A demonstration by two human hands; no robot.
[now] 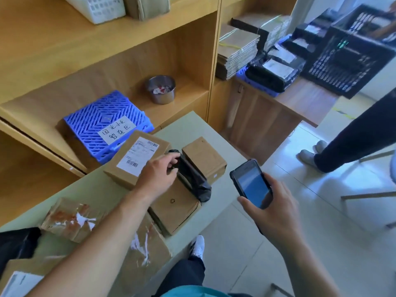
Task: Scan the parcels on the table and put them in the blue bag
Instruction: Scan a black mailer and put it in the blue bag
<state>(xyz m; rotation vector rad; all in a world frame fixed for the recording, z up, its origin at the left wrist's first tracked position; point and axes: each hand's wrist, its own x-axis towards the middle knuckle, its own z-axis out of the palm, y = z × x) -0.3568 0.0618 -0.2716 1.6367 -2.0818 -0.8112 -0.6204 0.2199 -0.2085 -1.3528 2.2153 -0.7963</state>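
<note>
My left grip (158,174) clamps the black parcel (192,179) beside the labelled box (137,159); my right grip (272,206) clamps the scanner (251,183). Several parcels remain on the worktop (192,127); blue bag unseen.

Parcel depot: labelled boxes (137,159), crates (351,50), shelving (107,50).

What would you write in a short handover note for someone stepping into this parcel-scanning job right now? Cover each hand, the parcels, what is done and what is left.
Left hand: closed on the black poly parcel lying among the boxes on the table.
Right hand: holding the handheld scanner, screen lit, off the table edge.
Parcels: labelled box, small box, box under the black parcel, and taped boxes nearer.
Done: cannot tell; the blue bag is out of view.
Left: scan the black parcel, bag it, then the boxes.
</note>
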